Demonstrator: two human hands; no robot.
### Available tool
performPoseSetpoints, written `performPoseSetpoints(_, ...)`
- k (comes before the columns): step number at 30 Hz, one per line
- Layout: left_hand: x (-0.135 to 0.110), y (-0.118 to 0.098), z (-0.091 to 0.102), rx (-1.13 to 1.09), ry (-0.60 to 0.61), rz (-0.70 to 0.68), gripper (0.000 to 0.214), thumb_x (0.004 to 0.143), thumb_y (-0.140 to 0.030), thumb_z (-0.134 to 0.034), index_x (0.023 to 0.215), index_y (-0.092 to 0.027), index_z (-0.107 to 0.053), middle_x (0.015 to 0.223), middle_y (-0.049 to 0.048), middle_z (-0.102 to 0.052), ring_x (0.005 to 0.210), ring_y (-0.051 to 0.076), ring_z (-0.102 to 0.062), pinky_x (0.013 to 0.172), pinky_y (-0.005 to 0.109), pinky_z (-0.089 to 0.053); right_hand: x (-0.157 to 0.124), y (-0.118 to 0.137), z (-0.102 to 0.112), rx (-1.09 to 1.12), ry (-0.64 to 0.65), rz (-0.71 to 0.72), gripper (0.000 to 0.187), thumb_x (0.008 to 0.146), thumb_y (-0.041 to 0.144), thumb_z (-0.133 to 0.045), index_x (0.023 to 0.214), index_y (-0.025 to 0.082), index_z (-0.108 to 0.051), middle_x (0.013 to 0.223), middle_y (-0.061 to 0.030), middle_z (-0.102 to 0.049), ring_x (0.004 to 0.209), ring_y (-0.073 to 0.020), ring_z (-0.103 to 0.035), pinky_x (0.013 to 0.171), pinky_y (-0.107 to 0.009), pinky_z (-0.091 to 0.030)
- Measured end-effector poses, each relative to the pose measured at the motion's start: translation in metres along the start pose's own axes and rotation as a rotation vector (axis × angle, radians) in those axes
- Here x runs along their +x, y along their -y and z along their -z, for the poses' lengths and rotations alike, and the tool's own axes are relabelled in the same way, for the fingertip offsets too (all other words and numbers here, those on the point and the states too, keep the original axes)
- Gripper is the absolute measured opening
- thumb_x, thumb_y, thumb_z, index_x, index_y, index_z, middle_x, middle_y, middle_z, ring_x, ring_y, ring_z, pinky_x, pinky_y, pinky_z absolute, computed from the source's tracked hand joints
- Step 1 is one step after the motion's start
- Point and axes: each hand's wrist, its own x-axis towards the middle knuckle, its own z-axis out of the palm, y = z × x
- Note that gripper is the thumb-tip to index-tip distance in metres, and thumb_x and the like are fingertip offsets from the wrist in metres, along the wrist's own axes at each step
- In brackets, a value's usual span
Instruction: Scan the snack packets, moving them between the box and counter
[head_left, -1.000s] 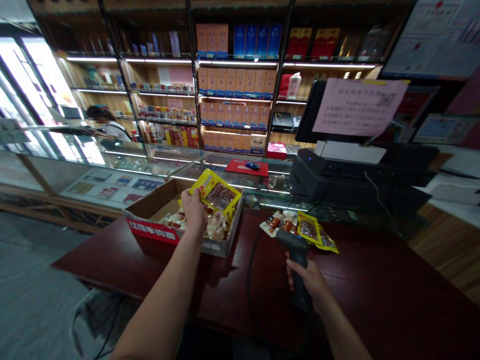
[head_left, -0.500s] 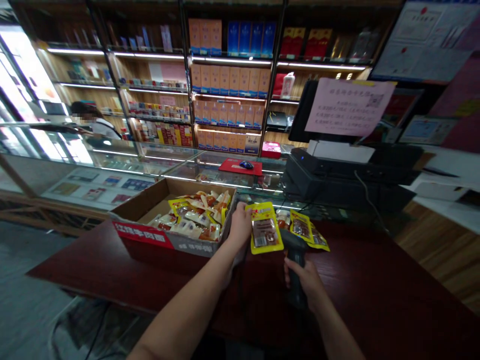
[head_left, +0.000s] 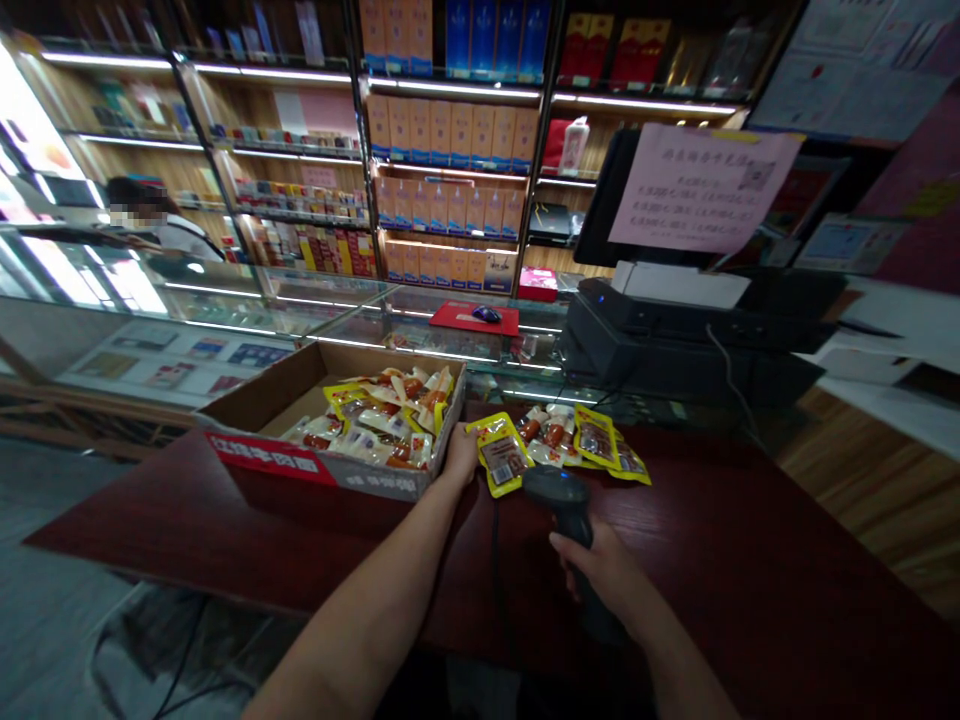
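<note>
My left hand (head_left: 460, 456) grips the left edge of a yellow snack packet (head_left: 502, 456) with a clear window and a barcode. That hand is close against the right side of a cardboard box (head_left: 262, 462), which holds several snack packets (head_left: 382, 425) in yellow and clear wrapping. My right hand (head_left: 596, 560) is wrapped round the handle of a black barcode scanner (head_left: 559, 490), whose head points toward the held packet. Behind the scanner lie clear-wrapped packets (head_left: 551, 432) and yellow packets (head_left: 598, 440) on the dark red table (head_left: 697, 540).
Beyond the table runs a glass display counter (head_left: 345, 315) with a computer mouse (head_left: 486, 314) on a red mat. A monitor (head_left: 604, 205) with a pink notice and a dark machine (head_left: 675, 330) stand at right. A person (head_left: 176, 225) is at far left. A cord (head_left: 495, 560) hangs near me.
The yellow packet has moved left and tilted in my left hand, uncovering the clear-wrapped packets behind. My right hand has shifted the scanner slightly left. The camera view has tipped a little.
</note>
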Motion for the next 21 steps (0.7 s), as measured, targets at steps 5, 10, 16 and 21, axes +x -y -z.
performPoseSetpoints(5, 0.001, 0.002, 0.000, -0.021, 0.014, 0.019, 0.003, 0.077, -0.016, -0.047, 0.075, -0.016, -0.045, 0.059, -0.0014, -0.055, 0.055, 0.014, -0.059, 0.051, 0.024, -0.045, -0.001, -0.001, -0.001, -0.020, 0.004, -0.002, 0.026, 0.066, 0.036, -0.060, 0.084, 0.019, -0.049, 0.049, 0.0073, -0.053, 0.037, -0.0117, -0.052, 0.033, -0.021, -0.041)
performPoseSetpoints(10, 0.004, 0.008, -0.003, -0.037, 0.039, 0.046, 0.004, 0.079, -0.020, -0.044, 0.080, -0.016, -0.046, 0.060, -0.0007, -0.057, 0.056, 0.016, -0.061, 0.052, 0.027, -0.047, -0.002, 0.000, -0.002, -0.024, 0.027, 0.024, 0.028, 0.067, 0.036, -0.059, 0.087, 0.018, -0.050, 0.049, 0.0078, -0.052, 0.036, -0.0116, -0.050, 0.034, -0.022, -0.040)
performPoseSetpoints(16, 0.010, 0.011, 0.003, 0.090, -0.010, -0.055, 0.006, 0.076, -0.021, -0.048, 0.076, -0.015, -0.048, 0.062, 0.0008, -0.058, 0.060, 0.015, -0.060, 0.054, 0.025, -0.045, -0.002, -0.002, 0.004, 0.045, 0.004, 0.013, 0.031, 0.066, 0.038, -0.060, 0.088, 0.018, -0.050, 0.050, 0.0072, -0.053, 0.037, -0.0117, -0.051, 0.035, -0.023, -0.040)
performPoseSetpoints(21, 0.008, 0.006, -0.007, 0.147, -0.006, -0.150, 0.011, 0.074, -0.026, -0.050, 0.077, -0.015, -0.050, 0.062, 0.0003, -0.057, 0.057, 0.014, -0.056, 0.049, 0.023, -0.041, 0.001, -0.007, 0.025, 0.157, -0.055, 0.025, 0.032, 0.067, 0.039, -0.060, 0.089, 0.017, -0.050, 0.050, 0.0074, -0.053, 0.036, -0.0111, -0.050, 0.034, -0.022, -0.039)
